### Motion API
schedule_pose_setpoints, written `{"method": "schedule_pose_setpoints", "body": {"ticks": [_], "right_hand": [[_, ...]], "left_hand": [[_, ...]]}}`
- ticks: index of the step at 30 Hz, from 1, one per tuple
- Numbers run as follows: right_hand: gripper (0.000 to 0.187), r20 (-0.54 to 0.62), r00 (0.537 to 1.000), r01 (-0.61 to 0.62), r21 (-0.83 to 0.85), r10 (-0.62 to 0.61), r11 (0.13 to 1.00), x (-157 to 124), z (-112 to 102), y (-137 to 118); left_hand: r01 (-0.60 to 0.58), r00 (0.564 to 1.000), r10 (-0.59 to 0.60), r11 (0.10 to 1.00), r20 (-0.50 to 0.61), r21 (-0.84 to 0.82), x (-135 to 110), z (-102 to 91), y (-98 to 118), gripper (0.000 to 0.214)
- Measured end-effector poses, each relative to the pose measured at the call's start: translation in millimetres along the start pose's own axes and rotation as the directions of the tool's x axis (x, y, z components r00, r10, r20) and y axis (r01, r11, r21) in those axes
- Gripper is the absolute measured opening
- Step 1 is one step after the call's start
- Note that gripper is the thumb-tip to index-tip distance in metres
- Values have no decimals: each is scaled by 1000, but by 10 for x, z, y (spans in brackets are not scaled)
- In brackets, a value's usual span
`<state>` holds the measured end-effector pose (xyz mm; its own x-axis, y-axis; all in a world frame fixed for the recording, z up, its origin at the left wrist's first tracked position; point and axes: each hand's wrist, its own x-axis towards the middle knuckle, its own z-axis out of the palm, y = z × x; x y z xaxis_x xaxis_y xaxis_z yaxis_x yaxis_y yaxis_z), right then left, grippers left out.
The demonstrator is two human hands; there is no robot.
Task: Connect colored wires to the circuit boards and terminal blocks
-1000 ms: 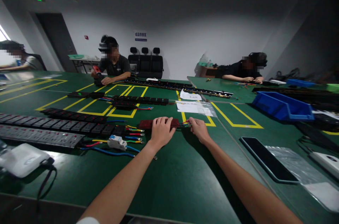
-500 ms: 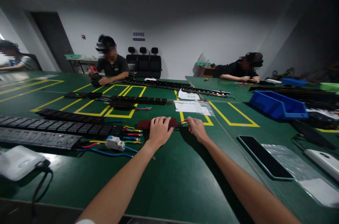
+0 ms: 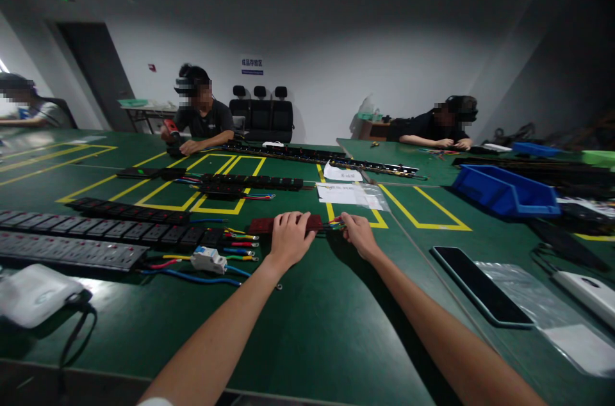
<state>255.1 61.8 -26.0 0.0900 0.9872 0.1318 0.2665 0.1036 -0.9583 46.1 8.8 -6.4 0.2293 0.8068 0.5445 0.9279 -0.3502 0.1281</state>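
Note:
Before me on the green table lies a short dark red strip [image 3: 261, 225], perhaps a socket strip. My left hand [image 3: 289, 239] is closed over its middle, fingers across the top and thumb along the near side. From the strip's right end come thin coloured wires [image 3: 332, 225]. My right hand [image 3: 358, 234] pinches their far ends between thumb and fingers; the tips are hidden. Left of my hands are black socket strips [image 3: 144, 231] and a grey one [image 3: 72, 250], with ring-lugged wires. A white circuit breaker [image 3: 209, 260] sits among those wires.
Right of my forearm lie a phone [image 3: 480, 284], a clear plastic bag [image 3: 519, 287] and a white device [image 3: 589, 294]. Behind them stands a blue bin [image 3: 504, 191]. Papers [image 3: 343, 193] and more strips [image 3: 254, 182] lie ahead. Co-workers sit around the table.
My right hand has shifted very slightly at the wire ends. The left hand and the dark red strip stay where they were.

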Motion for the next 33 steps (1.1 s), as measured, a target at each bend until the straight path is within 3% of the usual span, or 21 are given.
{"method": "schedule_pose_setpoints", "body": {"ticks": [7,12,18,26,33], "right_hand": [[48,-42,999,4,39,-2,999,0,14,12],[55,-26,999,-40,232,47,972,10,9,14],[57,-35,984,-140,454,174,880,57,-48,-36],[51,33,994,-107,517,105,849,69,-134,-122],[49,53,994,-107,459,94,882,47,-91,-113]], "left_hand": [[3,1000,-3,1000,-1,9,10,-24,4,42],[46,998,-46,999,-49,-9,33,-72,8,43],[62,993,-64,998,-95,-25,43,-94,18,42],[47,995,-47,999,-92,-8,37,-73,4,41],[37,994,-38,999,-103,-3,44,-61,-4,39]]}}
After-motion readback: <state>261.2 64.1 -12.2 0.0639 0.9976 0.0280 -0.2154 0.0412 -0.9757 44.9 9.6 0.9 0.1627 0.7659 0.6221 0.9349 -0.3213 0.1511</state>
